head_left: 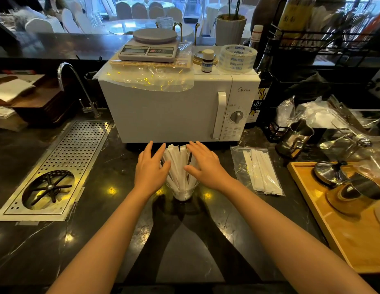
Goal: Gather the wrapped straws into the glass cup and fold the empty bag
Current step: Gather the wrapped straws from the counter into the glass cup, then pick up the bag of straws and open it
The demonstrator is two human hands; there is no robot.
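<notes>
Hands: left hand (150, 166) and right hand (204, 164), both spread flat, fingers cupping the straws
Straws: a bunch of wrapped straws (178, 164) upright in one glass cup (182, 190), centre of frame
Bag: one clear bag (255, 169), centre right, holding more straws
Writing: microwave (174, 111) reads "Midea"; tape roll (237, 58) reads "TOGETHER"
</notes>
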